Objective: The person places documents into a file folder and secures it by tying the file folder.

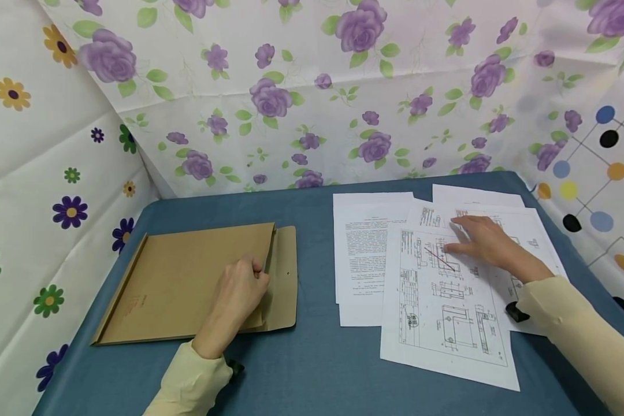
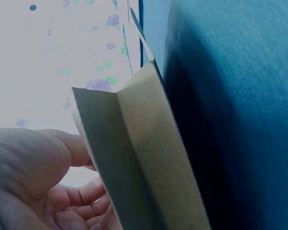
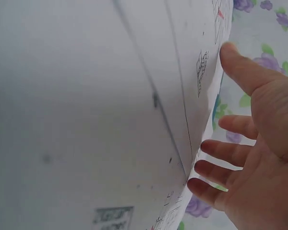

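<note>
A brown kraft document envelope lies flat on the left of the table, its flap folded out to the right. My left hand pinches the upper panel at the mouth, with fingers curled. From the left wrist, thumb and fingers lie along the lifted brown edge, and the mouth gapes. On the right, my right hand spreads over printed sheets with technical drawings. Its fingertips are right at the paper, the fingers nearly straight and apart.
Left of the drawings lie sheets of printed text, partly overlapped by them. Another sheet sticks out behind the drawings. Everything lies on a blue tablecloth. Flower-patterned cloth hangs behind the table, and patterned cloths stand at both sides.
</note>
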Motion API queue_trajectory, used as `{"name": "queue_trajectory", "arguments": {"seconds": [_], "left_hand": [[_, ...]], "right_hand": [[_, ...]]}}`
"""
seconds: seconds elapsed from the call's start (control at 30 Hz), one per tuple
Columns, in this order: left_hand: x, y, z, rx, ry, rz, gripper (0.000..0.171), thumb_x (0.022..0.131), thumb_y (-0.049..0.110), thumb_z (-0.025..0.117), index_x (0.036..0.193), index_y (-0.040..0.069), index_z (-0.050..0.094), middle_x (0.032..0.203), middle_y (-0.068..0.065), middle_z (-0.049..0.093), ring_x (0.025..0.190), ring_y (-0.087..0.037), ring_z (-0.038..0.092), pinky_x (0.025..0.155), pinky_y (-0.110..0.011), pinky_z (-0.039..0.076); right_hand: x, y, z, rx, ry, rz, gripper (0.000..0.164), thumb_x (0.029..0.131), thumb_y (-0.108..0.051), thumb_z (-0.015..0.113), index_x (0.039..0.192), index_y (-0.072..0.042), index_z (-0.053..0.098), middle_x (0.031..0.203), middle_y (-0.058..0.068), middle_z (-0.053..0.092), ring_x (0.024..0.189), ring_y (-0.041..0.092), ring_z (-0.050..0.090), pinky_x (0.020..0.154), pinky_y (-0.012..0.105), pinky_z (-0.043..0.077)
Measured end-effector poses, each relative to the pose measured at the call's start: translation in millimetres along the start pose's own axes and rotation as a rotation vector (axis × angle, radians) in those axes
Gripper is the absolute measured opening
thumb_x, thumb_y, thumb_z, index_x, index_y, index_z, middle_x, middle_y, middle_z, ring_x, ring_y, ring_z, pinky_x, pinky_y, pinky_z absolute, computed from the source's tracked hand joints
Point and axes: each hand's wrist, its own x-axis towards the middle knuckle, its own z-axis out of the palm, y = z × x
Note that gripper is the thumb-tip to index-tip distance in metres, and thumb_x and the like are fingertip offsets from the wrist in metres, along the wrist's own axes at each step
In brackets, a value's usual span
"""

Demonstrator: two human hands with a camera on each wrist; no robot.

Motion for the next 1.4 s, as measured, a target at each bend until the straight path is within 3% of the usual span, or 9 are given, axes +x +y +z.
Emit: {"name": "queue_trajectory", "arguments": {"seconds": [0.3,0.67,1.03,1.23,1.4], "left_hand": [[-0.3,-0.4,0.7,0.002,-0.001,0.002,0.006,0.088,0.001,0.064,0.093,0.002,0.062,0.08,-0.009,0.062,0.063,-0.021,0.055,0.053,-0.031,0.042],[-0.7,-1.4,0.3,0.002,0.016,0.011,0.005,0.087,0.001,0.064,0.092,0.001,0.062,0.078,-0.009,0.06,0.063,-0.021,0.055,0.052,-0.031,0.042],[-0.8,-1.5,0.3,-0.004,0.024,0.015,0.004,0.087,0.001,0.065,0.089,-0.002,0.063,0.077,-0.01,0.061,0.061,-0.021,0.055,0.051,-0.031,0.043],[-1.6,-2.7,0.7,0.006,0.022,0.02,0.004,0.087,0.001,0.064,0.091,-0.001,0.064,0.08,-0.012,0.065,0.062,-0.021,0.056,0.053,-0.032,0.045],[-2.0,-4.2,1.0,0.004,0.02,0.022,0.006,0.088,0.001,0.064,0.093,-0.001,0.065,0.083,-0.013,0.067,0.063,-0.022,0.057,0.054,-0.033,0.047]], "right_hand": [[2,-3,0,-0.062,-0.026,-0.011,0.108,0.08,-0.065,0.079,0.151,0.007,0.042,0.151,0.039,0.035,0.138,0.058,0.03,0.11,0.074,0.022],[10,-10,-9,-0.126,-0.044,-0.064,0.09,0.078,-0.059,0.083,0.138,0.003,0.059,0.143,0.04,0.046,0.129,0.057,0.045,0.098,0.079,0.029],[13,-20,-12,-0.141,-0.043,-0.007,0.092,0.073,-0.055,0.089,0.131,0.01,0.059,0.132,0.037,0.056,0.121,0.055,0.048,0.098,0.074,0.034],[10,-23,-12,-0.082,-0.007,0.024,0.069,0.083,-0.034,0.086,0.127,0.011,0.059,0.123,0.033,0.063,0.107,0.049,0.06,0.093,0.071,0.039],[7,-25,-21,0.036,-0.002,0.04,0.047,0.09,-0.025,0.08,0.117,0.009,0.064,0.112,0.029,0.066,0.088,0.036,0.062,0.081,0.056,0.048]]}}
